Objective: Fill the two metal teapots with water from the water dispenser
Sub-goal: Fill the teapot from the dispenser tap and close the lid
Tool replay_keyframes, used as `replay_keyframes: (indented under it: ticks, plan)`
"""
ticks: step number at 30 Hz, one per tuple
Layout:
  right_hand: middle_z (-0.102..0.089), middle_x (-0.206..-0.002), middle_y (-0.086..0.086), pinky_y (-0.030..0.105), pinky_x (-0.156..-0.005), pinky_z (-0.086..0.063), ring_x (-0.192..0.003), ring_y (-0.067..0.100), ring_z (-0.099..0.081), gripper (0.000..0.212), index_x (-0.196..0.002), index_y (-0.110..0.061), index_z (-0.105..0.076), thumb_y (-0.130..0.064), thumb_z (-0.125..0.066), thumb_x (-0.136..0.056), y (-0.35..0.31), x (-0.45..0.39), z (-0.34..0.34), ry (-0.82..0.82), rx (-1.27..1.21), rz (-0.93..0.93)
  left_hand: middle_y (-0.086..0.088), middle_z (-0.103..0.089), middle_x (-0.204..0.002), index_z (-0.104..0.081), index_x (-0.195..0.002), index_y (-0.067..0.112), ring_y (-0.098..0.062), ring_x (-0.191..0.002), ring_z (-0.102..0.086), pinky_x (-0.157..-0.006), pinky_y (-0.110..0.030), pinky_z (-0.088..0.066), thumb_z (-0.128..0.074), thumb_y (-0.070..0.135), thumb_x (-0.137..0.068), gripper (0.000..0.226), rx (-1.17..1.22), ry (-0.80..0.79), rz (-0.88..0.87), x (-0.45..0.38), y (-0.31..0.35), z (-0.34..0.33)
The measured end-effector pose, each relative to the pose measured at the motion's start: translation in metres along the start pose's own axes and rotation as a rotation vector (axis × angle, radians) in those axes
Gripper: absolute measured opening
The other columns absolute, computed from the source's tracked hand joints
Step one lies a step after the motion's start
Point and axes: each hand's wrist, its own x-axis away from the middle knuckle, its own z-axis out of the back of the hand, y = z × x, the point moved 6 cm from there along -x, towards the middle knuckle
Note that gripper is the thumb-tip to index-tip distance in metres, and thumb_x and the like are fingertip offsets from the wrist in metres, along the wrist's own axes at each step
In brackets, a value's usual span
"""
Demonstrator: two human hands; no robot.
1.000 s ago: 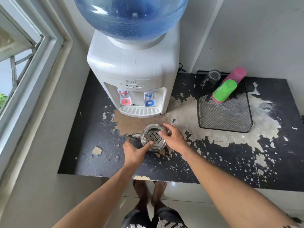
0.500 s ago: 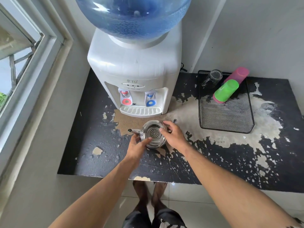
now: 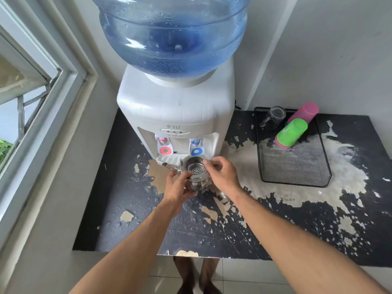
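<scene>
Soft, even daylight enters through the window (image 3: 31,107) at left. Shadows stay faint. Wide-angle distortion bends the edges.

both bare forearms reach forward from the bottom edge and converge toward the middle. the left hand (image 3: 177,187) sits lower and nearer, palm turned inward, fingers (image 3: 172,176) curled up around the near-left side of the metal teapot (image 3: 196,174), thumb pressed along its lower front. the right hand (image 3: 222,176) comes in from the right, back of the hand up, fingertips (image 3: 205,161) pinched on the far-right rim. two bare feet show below, between the arms
</scene>
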Motion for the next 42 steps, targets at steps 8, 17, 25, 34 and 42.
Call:
replay_keyframes:
  ticks: [8,17,25,34,42]
  plan:
    - [-0.073,-0.104,0.001,0.028,-0.072,-0.055,-0.091,0.018,-0.069,0.026,-0.121,-0.020,-0.071,-0.031,-0.064,-0.099,-0.039,0.003,0.010,0.195,0.229,0.224,-0.012,-0.074,-0.103,-0.040,-0.145,0.024,-0.030,-0.079,-0.081,-0.068,-0.038,-0.065,-0.082,0.035,-0.082,0.076,-0.009,0.068,-0.021,-0.004,0.015,-0.008]
    - [-0.076,-0.108,0.003,0.024,-0.063,-0.045,-0.088,0.021,-0.071,0.036,-0.134,-0.023,-0.064,-0.030,-0.063,-0.099,-0.064,-0.022,-0.005,0.063,0.487,0.258,-0.011,-0.073,-0.103,-0.037,-0.147,0.023,-0.030,-0.084,-0.080,-0.072,-0.041,-0.067,-0.081,0.032,-0.086,0.076,-0.032,0.084,-0.043,-0.009,0.029,-0.006]
    - [-0.067,-0.074,-0.003,0.029,-0.061,-0.051,-0.061,0.010,-0.050,0.016,-0.100,-0.016,-0.075,-0.030,-0.070,-0.094,-0.070,-0.026,-0.009,0.162,0.522,0.323,-0.012,-0.073,-0.099,-0.038,-0.143,0.024,-0.027,-0.080,-0.080,-0.067,-0.037,-0.065,-0.080,0.031,-0.087,0.070,-0.076,0.070,-0.065,-0.005,0.035,-0.008]
    - [-0.071,-0.072,0.000,0.051,-0.083,-0.056,-0.062,0.017,-0.060,0.022,-0.097,-0.014,-0.074,-0.034,-0.065,-0.098,-0.073,-0.029,-0.017,0.279,0.525,0.340,-0.014,-0.074,-0.100,-0.037,-0.132,0.027,-0.025,-0.076,-0.080,-0.060,-0.031,-0.064,-0.078,0.032,-0.090,0.058,-0.071,0.051,-0.074,-0.007,0.037,-0.007]
    - [-0.070,-0.076,0.001,0.038,-0.071,-0.058,-0.063,0.010,-0.048,0.017,-0.098,-0.009,-0.073,-0.024,-0.065,-0.099,-0.079,-0.026,-0.015,0.296,0.525,0.379,-0.012,-0.074,-0.103,-0.041,-0.140,0.022,-0.030,-0.090,-0.078,-0.065,-0.036,-0.065,-0.079,0.035,-0.087,0.067,-0.107,0.083,-0.080,-0.012,0.039,-0.003]
